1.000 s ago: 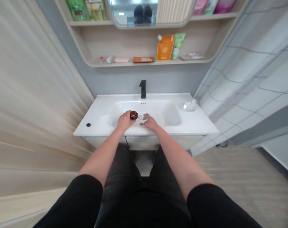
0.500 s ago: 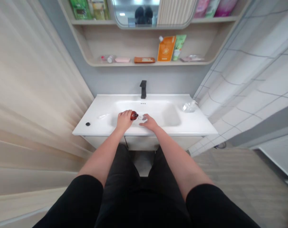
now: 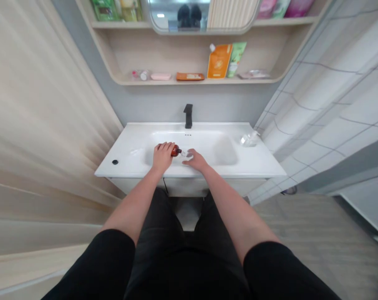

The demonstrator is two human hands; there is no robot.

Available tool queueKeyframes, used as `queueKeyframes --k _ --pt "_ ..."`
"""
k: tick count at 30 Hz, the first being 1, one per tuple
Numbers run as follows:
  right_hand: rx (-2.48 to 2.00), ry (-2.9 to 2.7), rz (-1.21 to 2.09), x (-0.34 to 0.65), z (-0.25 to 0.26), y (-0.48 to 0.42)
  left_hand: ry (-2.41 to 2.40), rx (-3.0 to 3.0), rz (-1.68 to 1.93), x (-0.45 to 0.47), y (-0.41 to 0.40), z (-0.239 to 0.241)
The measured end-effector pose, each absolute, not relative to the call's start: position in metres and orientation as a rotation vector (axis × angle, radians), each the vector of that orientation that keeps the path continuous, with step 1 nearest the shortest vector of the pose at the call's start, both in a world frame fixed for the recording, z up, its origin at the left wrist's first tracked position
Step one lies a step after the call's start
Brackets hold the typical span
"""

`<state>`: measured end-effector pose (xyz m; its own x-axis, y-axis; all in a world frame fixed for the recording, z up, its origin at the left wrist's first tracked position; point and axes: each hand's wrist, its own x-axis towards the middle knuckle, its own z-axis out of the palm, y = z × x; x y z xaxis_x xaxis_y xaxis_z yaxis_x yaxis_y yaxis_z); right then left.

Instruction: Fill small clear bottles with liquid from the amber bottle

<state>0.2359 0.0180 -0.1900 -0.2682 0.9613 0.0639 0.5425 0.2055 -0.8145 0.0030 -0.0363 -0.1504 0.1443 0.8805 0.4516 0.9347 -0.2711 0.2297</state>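
My left hand (image 3: 164, 156) is wrapped around an amber bottle (image 3: 175, 151) over the front of the white sink basin (image 3: 204, 141). The bottle lies tipped on its side, its dark neck pointing right. Close to that neck, my right hand (image 3: 196, 161) holds a small clear container (image 3: 185, 154) between curved fingers. The container's outline is hard to make out against the white basin. Whether the neck touches its mouth, or any liquid passes, I cannot tell. Most of the bottle's body is hidden behind my left fingers.
A black faucet (image 3: 188, 116) stands behind the basin. On the counter are a small black cap (image 3: 115, 162) and a faint clear item (image 3: 135, 151) at left, and a clear pump bottle (image 3: 249, 139) at right. A wall shelf (image 3: 164, 83) above holds an orange pouch (image 3: 219, 61) and other toiletries.
The amber bottle has tilted slightly, and its neck sits a little higher beside the clear container. Both hands keep nearly the same place; the view has shifted slightly.
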Motion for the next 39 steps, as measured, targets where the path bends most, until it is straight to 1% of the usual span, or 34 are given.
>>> queueKeyframes --k 5,16,25,39 --pt "-1.413 -1.907 0.913 0.2350 -0.1890 0.0174 -1.829 -2.298 -0.860 0.0033 -0.0354 -0.1512" --pt "-1.396 -1.912 0.921 0.2356 -0.1881 0.0174 -1.802 -2.284 -0.815 0.0042 -0.0396 -0.1476" --pt "-1.405 -1.906 0.928 0.2354 -0.1845 0.0160 -1.781 -2.302 -0.880 0.0032 -0.0382 -0.1495" --pt "-1.400 -1.919 0.937 0.2370 -0.1821 0.0144 -1.723 -2.289 -0.807 0.0029 -0.0390 -0.1501"
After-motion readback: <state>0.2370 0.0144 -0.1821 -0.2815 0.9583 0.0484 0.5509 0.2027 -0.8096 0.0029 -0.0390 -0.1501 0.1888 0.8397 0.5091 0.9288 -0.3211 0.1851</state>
